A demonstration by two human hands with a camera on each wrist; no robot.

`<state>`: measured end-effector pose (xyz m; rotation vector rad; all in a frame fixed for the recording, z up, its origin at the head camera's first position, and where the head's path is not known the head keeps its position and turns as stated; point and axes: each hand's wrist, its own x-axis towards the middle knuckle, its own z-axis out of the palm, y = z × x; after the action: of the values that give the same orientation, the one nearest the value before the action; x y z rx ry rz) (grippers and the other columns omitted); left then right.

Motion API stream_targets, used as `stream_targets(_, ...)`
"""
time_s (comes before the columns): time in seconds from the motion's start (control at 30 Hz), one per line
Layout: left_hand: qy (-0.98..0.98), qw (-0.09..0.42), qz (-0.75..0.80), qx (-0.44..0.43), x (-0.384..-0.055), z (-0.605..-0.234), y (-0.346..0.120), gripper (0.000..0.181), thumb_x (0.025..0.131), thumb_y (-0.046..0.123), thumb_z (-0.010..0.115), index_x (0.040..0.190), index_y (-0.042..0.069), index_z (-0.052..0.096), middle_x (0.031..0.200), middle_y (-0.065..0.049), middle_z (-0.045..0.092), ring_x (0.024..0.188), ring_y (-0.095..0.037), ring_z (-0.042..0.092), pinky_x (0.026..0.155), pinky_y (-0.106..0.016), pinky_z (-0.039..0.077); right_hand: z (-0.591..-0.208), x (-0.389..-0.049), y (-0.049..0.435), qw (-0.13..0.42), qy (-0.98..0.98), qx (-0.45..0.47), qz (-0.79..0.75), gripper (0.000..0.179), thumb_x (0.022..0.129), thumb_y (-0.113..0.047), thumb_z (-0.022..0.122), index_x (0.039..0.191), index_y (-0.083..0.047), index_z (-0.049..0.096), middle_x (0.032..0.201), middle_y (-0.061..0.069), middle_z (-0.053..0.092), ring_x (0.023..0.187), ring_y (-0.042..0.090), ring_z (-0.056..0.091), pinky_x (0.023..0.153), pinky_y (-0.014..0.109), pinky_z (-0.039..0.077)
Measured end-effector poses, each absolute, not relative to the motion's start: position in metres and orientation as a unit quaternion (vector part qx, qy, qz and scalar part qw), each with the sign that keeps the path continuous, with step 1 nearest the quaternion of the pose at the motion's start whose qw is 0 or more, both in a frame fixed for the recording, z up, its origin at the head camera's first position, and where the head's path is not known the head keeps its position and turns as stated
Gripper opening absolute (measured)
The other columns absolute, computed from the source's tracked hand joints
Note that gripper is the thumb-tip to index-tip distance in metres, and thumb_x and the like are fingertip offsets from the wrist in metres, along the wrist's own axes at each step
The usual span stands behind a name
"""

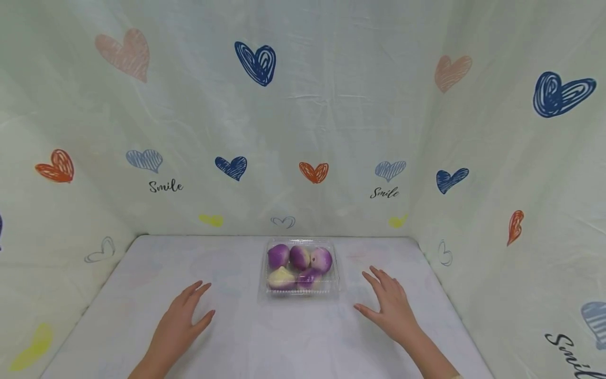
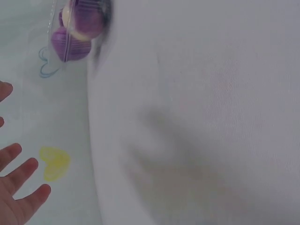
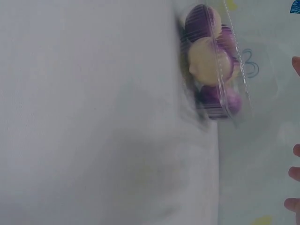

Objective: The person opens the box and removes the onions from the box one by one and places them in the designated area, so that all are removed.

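Note:
A clear plastic clamshell box (image 1: pixel 299 293) stands near the back of the table, its lid down over several purple-and-cream turnips (image 1: pixel 321 260). To its left my left hand (image 1: pixel 177 321) hovers over the table with fingers spread, touching nothing. On the other side my right hand (image 1: pixel 390 308) is held the same way, apart from the box. Part of the box with turnips (image 2: pixel 70 44) shows at the top of the left wrist view. The right wrist view has the turnips (image 3: pixel 211 61) at upper right, with only fingertips (image 3: pixel 294 173) at its edge.
A white cloth covers the table (image 1: pixel 284 342). Pale curtain walls (image 1: pixel 331 116) printed with hearts and the word "Smile" rise at the back and both sides, close behind the box.

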<state>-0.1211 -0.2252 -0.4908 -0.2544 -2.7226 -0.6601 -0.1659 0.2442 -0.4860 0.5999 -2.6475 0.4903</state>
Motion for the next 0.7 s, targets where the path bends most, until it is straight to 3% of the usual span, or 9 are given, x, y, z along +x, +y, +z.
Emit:
stream_targets(0.2, -0.948, 0.133, -0.278, -0.080, -0.126, -0.493, -0.216, 0.058, 0.086, 0.017, 0.074, 0.136, 0.001, 0.049, 0.135, -0.022, 0.051, 0.122, -0.043, 0.047, 0.096, -0.059, 0.039, -0.486, -0.168, 0.233, 0.199, -0.931, 0.217, 0.215, 0.072, 0.080, -0.040, 0.077, 0.138, -0.006, 0.051, 0.141, 0.017, 0.048, 0.128, 0.039, 0.043, 0.098, 0.064, 0.033)
stream_targets(0.43, -0.928, 0.105, -0.353, -0.061, -0.132, -0.501, -0.203, 0.056, 0.089, 0.015, 0.072, 0.138, 0.002, 0.049, 0.135, -0.019, 0.052, 0.114, -0.037, 0.056, 0.091, -0.053, 0.046, -0.486, -0.168, 0.215, 0.171, -0.925, 0.210, 0.265, 0.069, 0.082, -0.040, 0.076, 0.138, -0.008, 0.052, 0.141, 0.012, 0.049, 0.129, 0.034, 0.043, 0.099, 0.063, 0.032)
stream_targets(0.7, -0.895, 0.079, -0.439, -0.028, -0.138, -0.504, -0.188, 0.051, 0.089, 0.010, 0.072, 0.135, 0.001, 0.052, 0.129, -0.017, 0.058, 0.110, -0.033, 0.058, 0.090, -0.051, 0.047, -0.485, -0.170, 0.191, 0.159, -0.914, 0.210, 0.309, 0.067, 0.082, -0.040, 0.076, 0.138, -0.009, 0.052, 0.139, 0.009, 0.051, 0.128, 0.032, 0.044, 0.100, 0.062, 0.033)
